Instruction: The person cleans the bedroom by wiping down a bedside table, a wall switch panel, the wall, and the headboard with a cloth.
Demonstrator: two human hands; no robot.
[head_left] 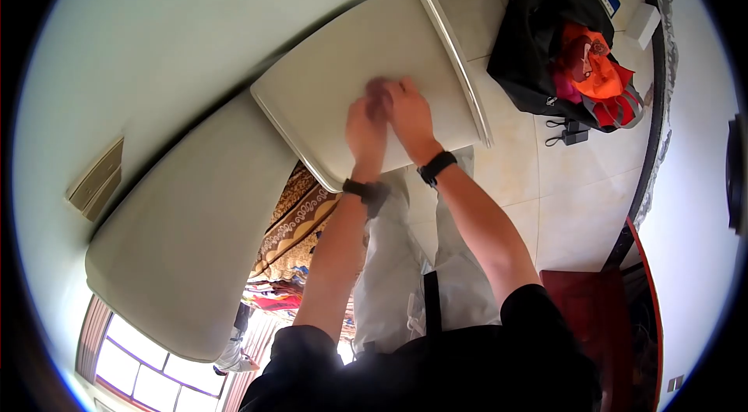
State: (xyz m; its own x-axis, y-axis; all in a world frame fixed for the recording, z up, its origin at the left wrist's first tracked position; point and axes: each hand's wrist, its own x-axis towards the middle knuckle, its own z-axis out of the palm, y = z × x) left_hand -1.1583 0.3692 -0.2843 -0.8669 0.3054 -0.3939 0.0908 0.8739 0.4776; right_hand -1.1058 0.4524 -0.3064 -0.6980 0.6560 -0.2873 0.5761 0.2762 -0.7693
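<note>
Pale wall (195, 46) along back, headboard (179, 241) left of table (327, 61). My left hand (365, 130) curled, looks closed round dark-red thing (379, 93), blurred, over table's middle; contact with table, can't tell. My right hand (410, 114), fingers bent, seems closed on its right side. Bag (530, 46) on floor (506, 163) beyond table's right edge. Step, I judge: two-handed handling; next move calls for firm, matched grip.

Both forearms (487, 237) extend forward; the left hand (366, 130) and right hand (411, 112) nearly meet, fingers curled, slightly blurred.
</note>
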